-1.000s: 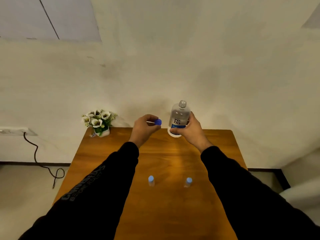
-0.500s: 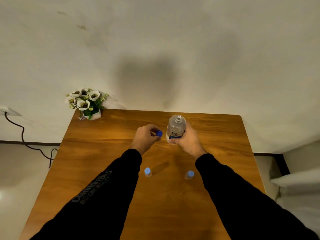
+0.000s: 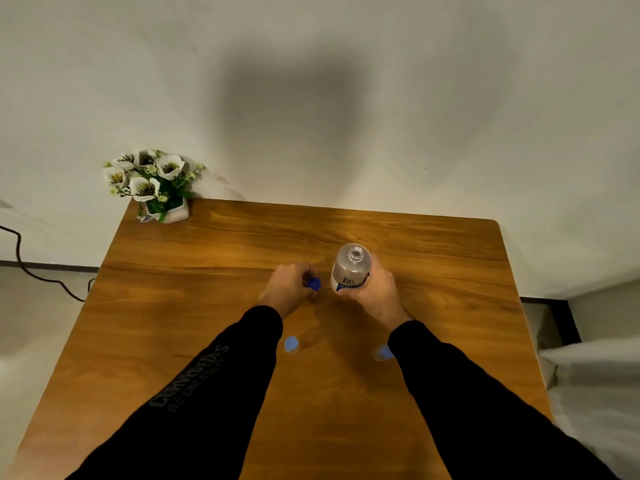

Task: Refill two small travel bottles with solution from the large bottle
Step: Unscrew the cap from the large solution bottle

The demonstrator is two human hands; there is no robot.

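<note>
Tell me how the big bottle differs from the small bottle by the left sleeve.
The large bottle has its cap off, neck open; the left travel bottle still wears its light blue cap. The large bottle is far bigger and carries a printed label; no label can be made out on the travel bottle. The right hand grips the large bottle; the travel bottle stands untouched on the table. Both are upright.

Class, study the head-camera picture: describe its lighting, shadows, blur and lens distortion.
Head view: warm, dim light; a broad soft shadow falls on the wall above the table; wide-angle lens bends the table edges; the two small travel bottles look blurred, the large bottle sharper.
</note>
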